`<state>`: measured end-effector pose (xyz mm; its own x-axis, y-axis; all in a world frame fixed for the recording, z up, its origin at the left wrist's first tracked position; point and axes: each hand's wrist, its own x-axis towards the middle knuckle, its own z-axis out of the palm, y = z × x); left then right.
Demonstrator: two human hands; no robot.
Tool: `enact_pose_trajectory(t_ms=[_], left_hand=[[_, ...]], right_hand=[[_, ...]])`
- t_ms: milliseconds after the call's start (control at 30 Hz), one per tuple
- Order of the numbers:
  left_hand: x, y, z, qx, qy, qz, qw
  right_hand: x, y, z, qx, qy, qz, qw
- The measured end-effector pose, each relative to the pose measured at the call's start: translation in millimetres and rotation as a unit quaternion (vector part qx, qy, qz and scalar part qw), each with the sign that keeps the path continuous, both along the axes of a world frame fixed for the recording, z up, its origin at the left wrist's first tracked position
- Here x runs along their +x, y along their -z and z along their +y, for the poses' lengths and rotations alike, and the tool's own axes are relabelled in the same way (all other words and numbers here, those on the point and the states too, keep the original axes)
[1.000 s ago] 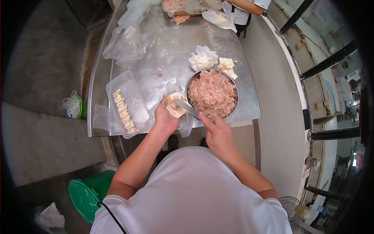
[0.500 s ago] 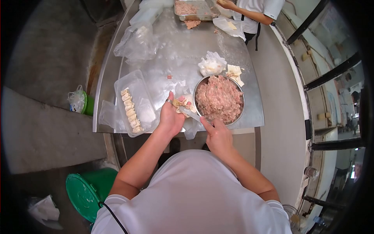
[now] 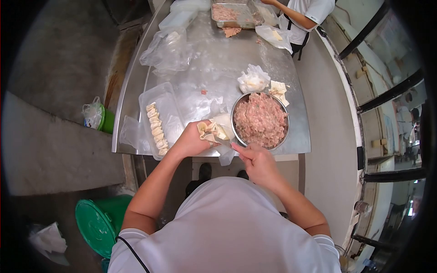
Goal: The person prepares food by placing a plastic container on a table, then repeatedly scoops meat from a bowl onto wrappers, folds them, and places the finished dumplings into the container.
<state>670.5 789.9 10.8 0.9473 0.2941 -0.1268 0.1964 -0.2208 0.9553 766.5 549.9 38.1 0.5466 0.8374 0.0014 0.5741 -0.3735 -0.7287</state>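
My left hand (image 3: 193, 140) is curled around a dough wrapper (image 3: 208, 130), whose edges are gathered up. Pinched in my right hand (image 3: 256, 159) is a thin flat tool (image 3: 223, 142), its far end at the wrapper. Just beyond my right hand is a round metal bowl heaped with pink minced filling (image 3: 260, 119). To the left, a clear plastic tray (image 3: 175, 107) holds a row of folded dumplings (image 3: 156, 128). Pale wrappers (image 3: 224, 122) lie between my left hand and the bowl.
Behind the bowl are a white plastic bag (image 3: 253, 79) and wrapper pieces (image 3: 278, 92). Plastic bags (image 3: 168, 51) lie at the table's back left. A metal tray of filling (image 3: 234, 16) stands at the far edge, near another person's arm (image 3: 296, 16). A green bucket (image 3: 102, 223) is lower left.
My left hand has turned and curled in around the wrapper, its fingers less spread. My right hand and tool have shifted slightly down and right. The view has shifted a little.
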Motion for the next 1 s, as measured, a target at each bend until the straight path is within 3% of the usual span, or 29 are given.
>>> enact_pose_trajectory(t_ms=[133, 300, 400, 533, 600, 700, 800, 933, 1000], left_hand=[[-6.4, -7.7, 1.4, 0.093, 0.055, 0.016, 0.994], [-5.6, 3.9, -3.3, 0.05, 0.019, -0.044, 0.998], [-7.3, 13.2, -10.3, -0.083, -0.015, -0.083, 0.993], [-7.7, 25.2, -31.1, -0.219, -0.02, -0.091, 0.971], [-8.8, 19.0, -42.3, -0.173, -0.013, -0.071, 0.982], [-14.7, 11.4, -44.5, -0.065, 0.002, -0.007, 0.998], [-18.3, 10.1, -39.4, -0.032, 0.041, 0.01, 0.999], [-24.8, 14.5, -23.5, -0.089, 0.0, 0.028, 0.996], [-28.2, 27.0, -4.6, -0.095, -0.055, -0.015, 0.994]], right_hand=[[13.1, -42.3, -3.5, -0.063, -0.045, -0.079, 0.994], [37.5, -87.2, -28.9, -0.116, -0.039, -0.084, 0.989], [40.5, -64.3, -31.3, -0.023, 0.014, 0.036, 0.999], [17.8, -10.1, 0.5, 0.063, 0.074, 0.236, 0.967], [7.9, 12.9, 16.6, 0.12, 0.082, 0.317, 0.937], [5.1, 20.6, 27.4, 0.101, 0.102, 0.322, 0.936], [3.5, 10.0, 38.6, 0.099, 0.088, 0.328, 0.935], [4.3, 7.2, 50.1, 0.114, 0.084, 0.313, 0.939], [5.1, 13.3, 52.4, 0.114, 0.09, 0.326, 0.934]])
